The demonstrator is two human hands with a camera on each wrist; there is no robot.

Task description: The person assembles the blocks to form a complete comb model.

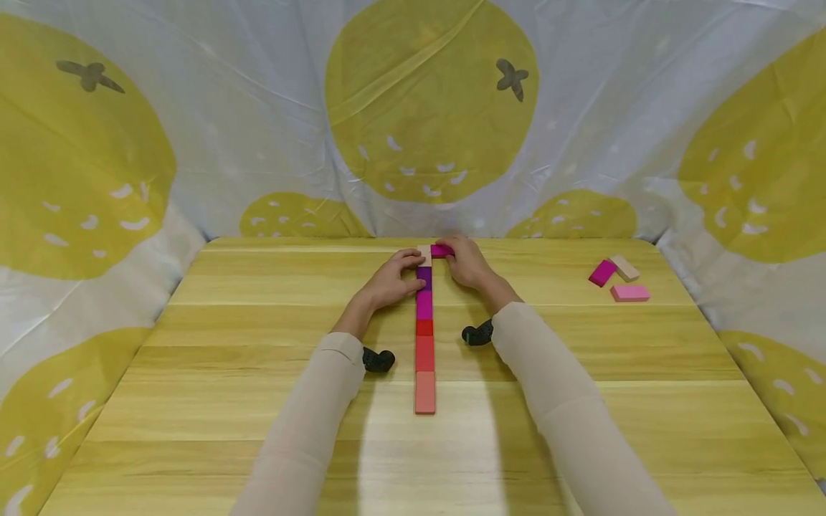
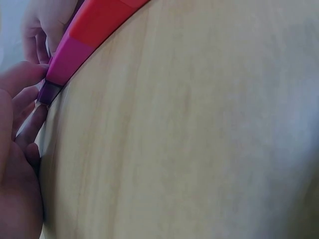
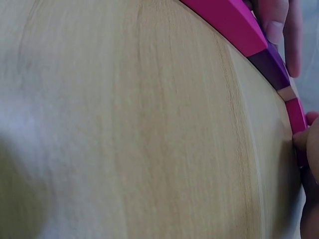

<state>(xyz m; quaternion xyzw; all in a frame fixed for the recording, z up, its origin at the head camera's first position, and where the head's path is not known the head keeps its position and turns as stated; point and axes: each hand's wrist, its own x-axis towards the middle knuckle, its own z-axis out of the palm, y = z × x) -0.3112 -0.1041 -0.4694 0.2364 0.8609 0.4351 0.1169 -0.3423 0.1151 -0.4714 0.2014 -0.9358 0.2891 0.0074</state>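
Now, right fingers [image 1: 455,248] pinching smooth magenta block [image 1: 439,251], left fingers [image 1: 403,261] parted, touching purple oblong [image 1: 424,274]

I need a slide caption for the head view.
Left hand on a multicoloured block row, right hand holding a magenta rectangular block.

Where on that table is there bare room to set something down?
The wooden tabletop is bare left of the left sleeve, and again between the right sleeve and the loose pink block. It's crowded at the far middle, where the left hand and right hand flank the far end of the block row.
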